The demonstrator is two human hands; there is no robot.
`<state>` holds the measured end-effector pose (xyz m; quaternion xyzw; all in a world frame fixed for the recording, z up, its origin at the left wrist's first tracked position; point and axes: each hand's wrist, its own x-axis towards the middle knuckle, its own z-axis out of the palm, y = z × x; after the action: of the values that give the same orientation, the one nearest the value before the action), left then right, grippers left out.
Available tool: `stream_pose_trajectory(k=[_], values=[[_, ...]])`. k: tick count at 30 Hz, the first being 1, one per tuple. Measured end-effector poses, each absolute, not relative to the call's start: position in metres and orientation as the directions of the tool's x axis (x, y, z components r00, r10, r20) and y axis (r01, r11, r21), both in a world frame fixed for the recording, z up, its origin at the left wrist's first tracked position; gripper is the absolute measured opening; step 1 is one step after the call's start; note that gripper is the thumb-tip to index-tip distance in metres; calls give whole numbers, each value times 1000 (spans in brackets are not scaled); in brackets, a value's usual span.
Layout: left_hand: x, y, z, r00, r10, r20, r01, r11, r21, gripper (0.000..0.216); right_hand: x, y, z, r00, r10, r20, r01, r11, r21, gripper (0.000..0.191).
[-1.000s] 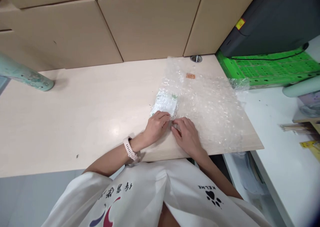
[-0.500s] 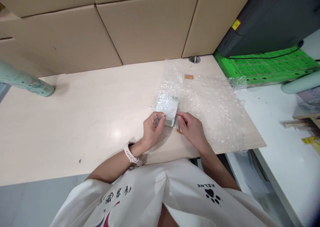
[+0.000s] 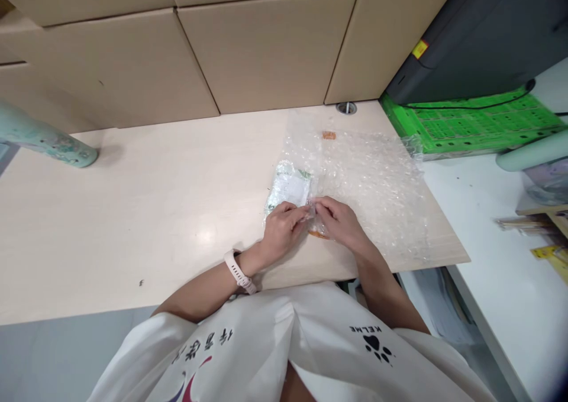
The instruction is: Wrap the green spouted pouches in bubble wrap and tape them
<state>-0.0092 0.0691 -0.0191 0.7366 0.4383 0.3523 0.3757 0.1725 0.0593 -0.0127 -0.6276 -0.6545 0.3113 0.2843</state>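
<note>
A clear sheet of bubble wrap is spread over the right part of the table. Under a layer of it, near its left edge, lies a flat white-and-green packet. My left hand covers the packet's near end, thumb and fingers pinching a fold of the wrap. Close against it, my right hand also pinches the wrap beside the packet's right edge. An orange strip shows just under the hands, and a second orange piece of tape sits farther back on the wrap.
Cardboard boxes stand stacked along the table's back edge. A pale green cylinder leans in at the left. At the right are a green plastic crate, a dark grey machine and a white side table.
My left hand has moved right, from the packet's left corner to the wrap at its right side. The packet has shifted slightly left, with bubble wrap now over it.
</note>
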Motion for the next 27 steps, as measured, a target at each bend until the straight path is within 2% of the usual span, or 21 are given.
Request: stream_pose_trajectory(k=[5,10,16,19,24,27], values=[[-9,71,-33,475,818,325,434,-539,722,19,170,62,-6,6,986,-164,428,-151,-891,33],[-12,70,-32,466,797,385,427,-583,691,19,159,62,0,47,974,-224,259,-228,-938,30],[-14,69,-28,431,818,381,482,-566,669,12,153,67,1,80,946,-315,17,-317,-948,30],[-15,68,-21,441,818,368,505,-566,652,5,152,72,-3,144,936,-321,-43,-319,-947,34],[-18,67,-12,419,856,302,461,-487,742,24,150,78,-9,177,935,-306,-102,-292,-951,40],[-16,68,-14,339,893,296,484,-435,759,11,147,79,-8,183,939,-292,-122,-273,-954,40]])
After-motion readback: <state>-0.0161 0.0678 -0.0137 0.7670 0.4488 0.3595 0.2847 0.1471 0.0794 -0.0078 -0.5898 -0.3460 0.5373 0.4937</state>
